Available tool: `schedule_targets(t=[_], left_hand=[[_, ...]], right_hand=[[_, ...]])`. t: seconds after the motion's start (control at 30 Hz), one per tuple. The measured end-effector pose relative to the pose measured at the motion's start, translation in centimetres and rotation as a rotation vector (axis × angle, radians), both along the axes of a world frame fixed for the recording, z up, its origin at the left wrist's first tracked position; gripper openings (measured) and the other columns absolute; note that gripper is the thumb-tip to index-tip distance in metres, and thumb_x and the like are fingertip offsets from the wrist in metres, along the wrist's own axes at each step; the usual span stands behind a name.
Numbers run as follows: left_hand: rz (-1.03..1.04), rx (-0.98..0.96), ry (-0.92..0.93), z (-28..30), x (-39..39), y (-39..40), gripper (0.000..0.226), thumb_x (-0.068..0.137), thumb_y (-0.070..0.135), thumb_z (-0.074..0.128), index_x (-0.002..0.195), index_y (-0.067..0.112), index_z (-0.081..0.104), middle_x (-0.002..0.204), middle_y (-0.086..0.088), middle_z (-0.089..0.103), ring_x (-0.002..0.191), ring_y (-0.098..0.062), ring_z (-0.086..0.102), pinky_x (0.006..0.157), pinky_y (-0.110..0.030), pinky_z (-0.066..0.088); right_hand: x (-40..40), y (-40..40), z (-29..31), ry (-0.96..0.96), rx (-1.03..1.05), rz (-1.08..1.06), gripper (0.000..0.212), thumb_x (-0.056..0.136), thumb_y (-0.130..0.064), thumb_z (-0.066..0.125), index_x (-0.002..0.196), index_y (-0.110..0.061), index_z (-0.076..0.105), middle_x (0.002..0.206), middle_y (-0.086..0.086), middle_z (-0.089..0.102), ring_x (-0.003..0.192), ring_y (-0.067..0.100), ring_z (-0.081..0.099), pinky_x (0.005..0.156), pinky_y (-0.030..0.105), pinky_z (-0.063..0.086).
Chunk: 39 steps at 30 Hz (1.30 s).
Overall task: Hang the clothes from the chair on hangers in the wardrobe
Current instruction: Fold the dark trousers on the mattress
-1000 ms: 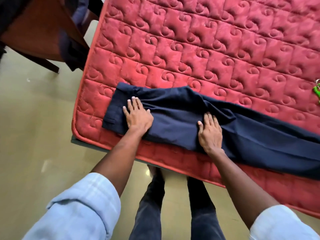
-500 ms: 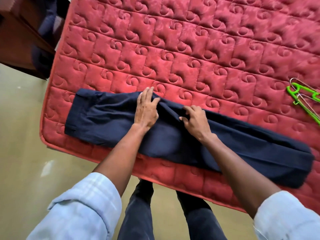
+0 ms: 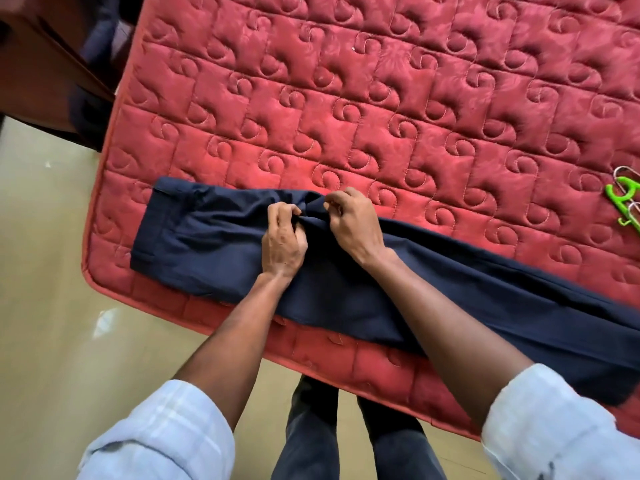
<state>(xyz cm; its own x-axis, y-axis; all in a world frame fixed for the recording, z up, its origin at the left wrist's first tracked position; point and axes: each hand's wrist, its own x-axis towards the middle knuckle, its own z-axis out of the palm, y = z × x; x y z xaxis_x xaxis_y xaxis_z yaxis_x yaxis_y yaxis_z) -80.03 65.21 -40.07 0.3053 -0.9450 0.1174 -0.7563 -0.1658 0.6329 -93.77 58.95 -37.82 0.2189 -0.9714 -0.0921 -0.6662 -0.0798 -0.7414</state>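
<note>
Both hands pinch the far edge of the navy trousers where the cloth bunches into a small ridge: the left hand has its fingers curled over the fold, and the right hand nips the same fold just beside it, thumb and fingertips closed on the fabric. The knuckles of the two hands nearly touch.

The trousers lie flat along the near edge of the red quilted mattress, waistband toward the near left corner, legs running off toward the right, where the right forearm and its rolled pale sleeve hide part of them. At the mattress's right edge lie green plastic hangers with metal hooks (cut off by the picture's border, so their number is unclear), well apart from the hands. Beyond the far left corner stands dark wooden furniture with dark cloth draped against it, blurred. Below, the person's dark-trousered legs stand on a shiny beige floor, close against the mattress edge.
</note>
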Motion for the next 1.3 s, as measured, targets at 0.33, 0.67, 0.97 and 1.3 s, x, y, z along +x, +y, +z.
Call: schedule_targets(t=[0.33,0.67,0.97,1.3], left_hand=[[-0.233,0.111,-0.111,-0.6,3.9,-6.1,0.035,0.083,0.019,0.056,0.114,0.008,0.067,0.118,-0.013,0.062,0.114,-0.031,0.051,0.103,-0.044,0.039],[-0.211,0.149,0.009,-0.7,5.1,-8.6,0.017,0.090,0.008,0.044,0.098,0.000,0.057,0.089,-0.022,0.061,0.084,-0.040,0.056,0.079,-0.046,0.042],[-0.092,-0.046,-0.344,-1.0,2.9,-5.2,0.015,0.096,0.026,0.054,0.092,0.012,0.059,0.089,-0.009,0.059,0.084,-0.030,0.053,0.077,-0.042,0.037],[-0.055,0.406,-0.464,-2.8,0.4,-1.6,0.054,0.097,0.036,0.046,0.148,0.018,0.040,0.144,-0.020,0.043,0.132,-0.038,0.041,0.104,-0.055,0.034]], right_hand=[[1.3,-2.5,-0.1,0.339,0.232,0.079,0.037,0.084,-0.021,0.061,0.121,-0.022,0.064,0.112,0.012,0.060,0.108,0.035,0.055,0.088,0.042,0.039],[-2.0,-3.1,-1.6,0.266,0.154,-0.101,0.012,0.090,-0.009,0.056,0.088,-0.014,0.045,0.081,0.009,0.064,0.081,0.039,0.057,0.072,0.036,0.023],[-1.8,2.1,-1.9,0.349,-0.257,-0.232,0.012,0.093,-0.021,0.054,0.095,-0.010,0.059,0.101,0.012,0.057,0.091,0.029,0.047,0.079,0.041,0.035],[-12.4,6.8,-4.6,0.699,0.051,-0.335,0.048,0.098,-0.025,0.049,0.143,-0.008,0.045,0.146,0.022,0.041,0.127,0.041,0.041,0.102,0.051,0.039]])
